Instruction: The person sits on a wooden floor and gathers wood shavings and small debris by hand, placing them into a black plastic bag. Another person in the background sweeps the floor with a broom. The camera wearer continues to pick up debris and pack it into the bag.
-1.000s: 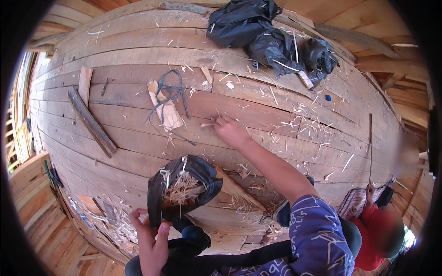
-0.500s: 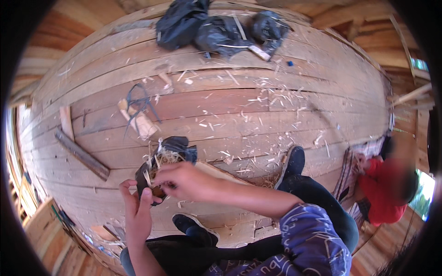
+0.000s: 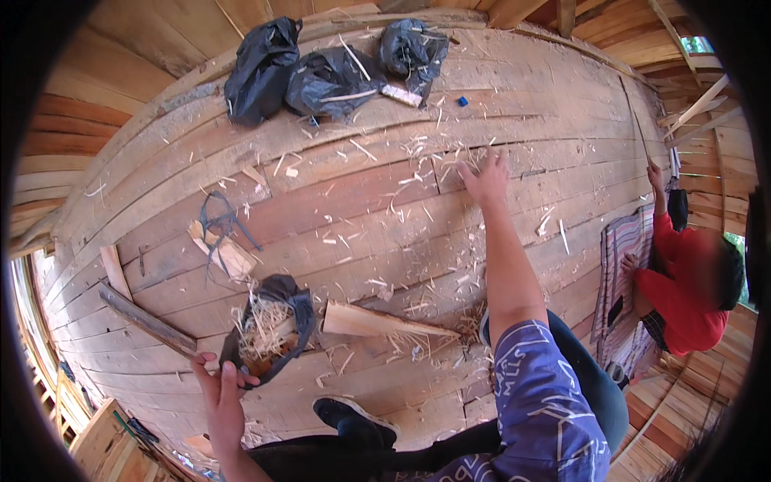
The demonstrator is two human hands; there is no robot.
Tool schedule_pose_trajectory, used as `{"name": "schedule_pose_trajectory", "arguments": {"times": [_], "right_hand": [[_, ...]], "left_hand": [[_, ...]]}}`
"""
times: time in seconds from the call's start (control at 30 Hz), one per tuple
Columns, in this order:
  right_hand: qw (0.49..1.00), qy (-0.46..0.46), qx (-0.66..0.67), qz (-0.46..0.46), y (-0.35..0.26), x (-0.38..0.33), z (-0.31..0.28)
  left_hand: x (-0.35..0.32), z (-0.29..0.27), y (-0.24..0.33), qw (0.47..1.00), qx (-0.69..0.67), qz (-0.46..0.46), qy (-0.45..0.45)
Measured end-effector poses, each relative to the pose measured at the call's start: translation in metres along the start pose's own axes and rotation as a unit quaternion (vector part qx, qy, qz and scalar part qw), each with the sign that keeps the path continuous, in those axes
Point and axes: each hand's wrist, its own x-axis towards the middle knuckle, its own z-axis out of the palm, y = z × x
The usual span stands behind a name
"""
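Note:
My left hand [image 3: 222, 387] pinches the near rim of a black plastic bag [image 3: 300, 312] standing on the floor. The bag's mouth gapes, showing pale wood shavings [image 3: 265, 328] inside. Stretched far forward, my right hand [image 3: 487, 178] has its fingers apart above scattered shavings on the planks; whether the fingertips touch any cannot be made out. Just right of the bag lies a pale, tapered wood piece [image 3: 377, 320].
Several dark plastic bags [image 3: 331, 80] sit at the back. A small blue object [image 3: 463, 101] lies near them. Left are a wood block with a dark strap [image 3: 229, 253] and a dark wood strip [image 3: 144, 319]. A person in red [image 3: 683, 289] sits right on a striped mat [image 3: 622, 281], holding a thin stick.
My right hand has left the bag and swung far forward to the right, fingers now spread. My left hand still grips the bag's rim. The person in red has raised an arm.

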Motion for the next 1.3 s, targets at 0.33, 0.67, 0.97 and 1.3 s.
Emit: {"name": "schedule_pose_trajectory", "arguments": {"times": [0.33,0.67,0.97,1.3], "right_hand": [[0.965,-0.075,0.099,-0.233,-0.086,-0.093,0.005],[0.972,0.004,0.072,-0.222,-0.106,-0.016,0.028],[0.908,-0.216,0.157,-0.324,-0.09,-0.185,0.01],[0.966,-0.096,0.09,-0.222,-0.102,-0.198,0.014]], "left_hand": [[-0.004,0.004,-0.001,1.0,-0.008,0.008,-0.01],[-0.003,0.019,0.004,1.0,-0.021,0.005,-0.006],[0.0,0.01,0.019,0.999,0.036,0.012,-0.013],[0.005,-0.005,0.008,0.999,0.028,0.034,-0.033]]}}
